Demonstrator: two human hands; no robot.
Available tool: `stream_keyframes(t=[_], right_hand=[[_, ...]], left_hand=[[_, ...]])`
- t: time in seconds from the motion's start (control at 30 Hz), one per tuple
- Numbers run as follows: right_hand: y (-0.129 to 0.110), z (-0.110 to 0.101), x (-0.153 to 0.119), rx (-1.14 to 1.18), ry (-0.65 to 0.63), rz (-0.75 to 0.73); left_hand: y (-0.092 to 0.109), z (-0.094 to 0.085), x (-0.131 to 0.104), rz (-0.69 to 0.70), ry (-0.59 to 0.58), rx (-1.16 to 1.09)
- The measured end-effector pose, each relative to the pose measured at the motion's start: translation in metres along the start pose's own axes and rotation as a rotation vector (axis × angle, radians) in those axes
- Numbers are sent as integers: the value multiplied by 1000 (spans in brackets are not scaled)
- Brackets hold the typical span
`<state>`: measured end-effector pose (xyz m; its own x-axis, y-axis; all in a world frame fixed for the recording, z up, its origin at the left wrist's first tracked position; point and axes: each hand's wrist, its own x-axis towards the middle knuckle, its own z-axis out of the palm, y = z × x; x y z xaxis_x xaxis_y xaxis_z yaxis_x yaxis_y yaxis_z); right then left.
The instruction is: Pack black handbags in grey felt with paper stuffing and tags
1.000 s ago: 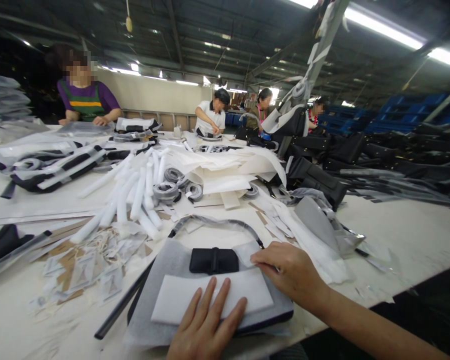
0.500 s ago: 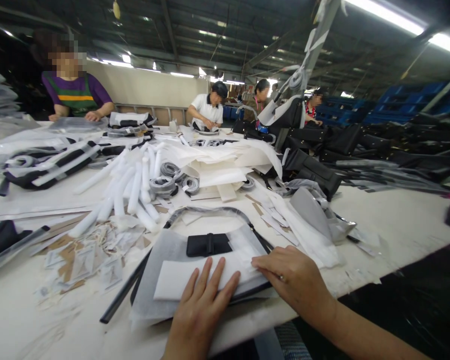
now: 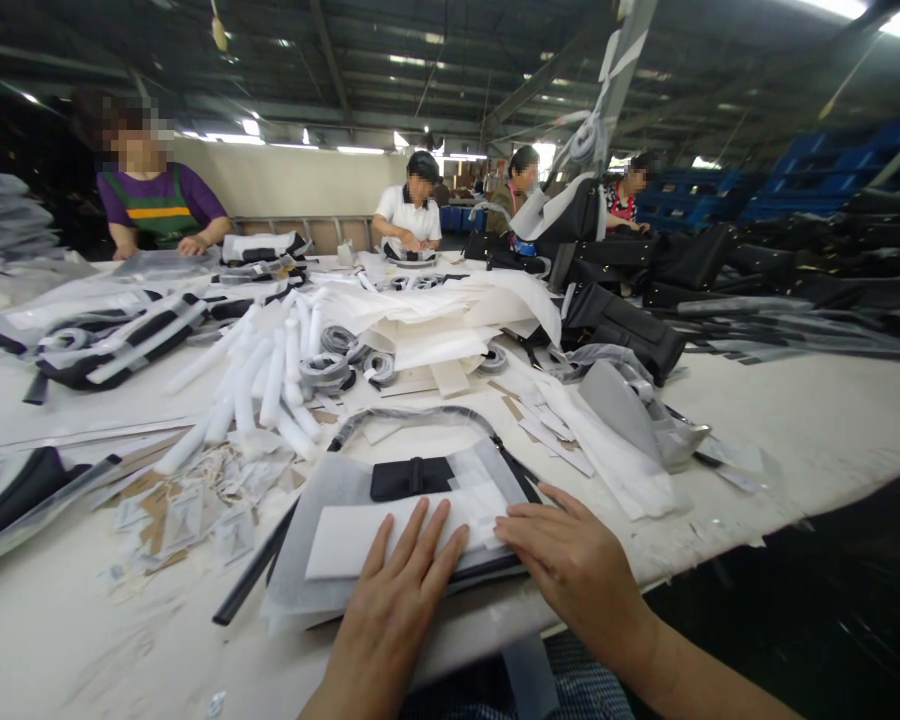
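A black handbag (image 3: 529, 487) lies flat before me, mostly covered by thin white wrapping paper (image 3: 300, 605). Its flap strap (image 3: 412, 479) shows through, and the plastic-wrapped handle (image 3: 420, 416) arches at the far side. Across the bag is a white foam strip (image 3: 337, 545). My left hand (image 3: 405, 590) rests flat on that strip with fingers spread. At the strip's right end, my right hand (image 3: 574, 560) touches the wrapping near the bag's right edge, its fingers stretched out. A black strap (image 3: 251, 575) sticks out on the left.
White foam tubes (image 3: 270, 380), coiled wrapped straps (image 3: 326, 372) and a stack of white sheets (image 3: 450, 325) lie beyond the bag. Small packets (image 3: 184, 520) are scattered at left. Black bags (image 3: 622, 325) are heaped at right. Several people work across the table (image 3: 780, 430).
My right hand has gone from pinching at the strip's right end to lying with its fingers extended. My left hand stays pressed on the strip. The view has shifted slightly.
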<state>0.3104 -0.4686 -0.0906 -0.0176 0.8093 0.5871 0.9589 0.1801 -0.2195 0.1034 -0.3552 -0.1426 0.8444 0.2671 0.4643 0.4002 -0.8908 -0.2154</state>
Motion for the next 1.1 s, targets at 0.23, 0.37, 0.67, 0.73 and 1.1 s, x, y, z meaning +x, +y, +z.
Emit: stream_keyframes(t=[0.23, 0.37, 0.67, 0.73, 1.1], right_hand=[[0, 5, -10, -48, 39, -37], [-1, 8, -15, -42, 71, -20], [7, 4, -17, 19, 74, -89], [12, -1, -15, 59, 20, -115], [25, -17, 2, 93, -99, -128]], left_hand=[[10, -10, 18, 94, 40, -80], [11, -18, 24, 33, 27, -238], [29, 4, 21, -23, 217, -220], [30, 7, 21, -43, 259, -249], [30, 10, 18, -54, 283, -277]])
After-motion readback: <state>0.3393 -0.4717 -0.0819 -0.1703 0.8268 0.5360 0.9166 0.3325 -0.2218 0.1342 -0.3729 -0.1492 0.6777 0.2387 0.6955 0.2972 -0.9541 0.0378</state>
